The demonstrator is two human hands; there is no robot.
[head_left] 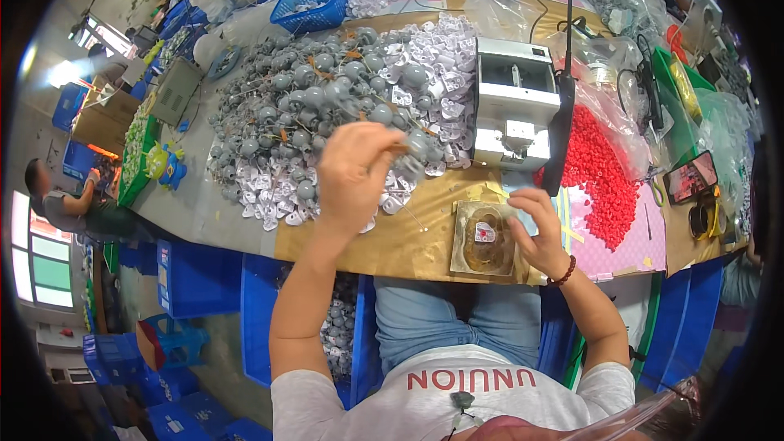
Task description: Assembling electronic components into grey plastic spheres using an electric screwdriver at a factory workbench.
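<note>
My left hand (356, 170) is raised over the near edge of a big heap of grey round plastic parts (310, 90) and pinches one of those grey parts by its stem. White plastic pieces (441, 73) lie mixed in around the heap. My right hand (537, 230) hovers at the table's front edge, fingers curled around a small pale piece, beside a square brownish pad (483, 238) with a small white and red item on it. A white box-shaped machine (513, 102) stands just behind both hands.
A pile of red beads (600, 171) lies right of the machine, with a phone (691, 177) further right. A blue basket (312, 4) stands at the back. Blue crates (200, 278) sit below the table, one holding grey parts. Another person (65, 204) sits at far left.
</note>
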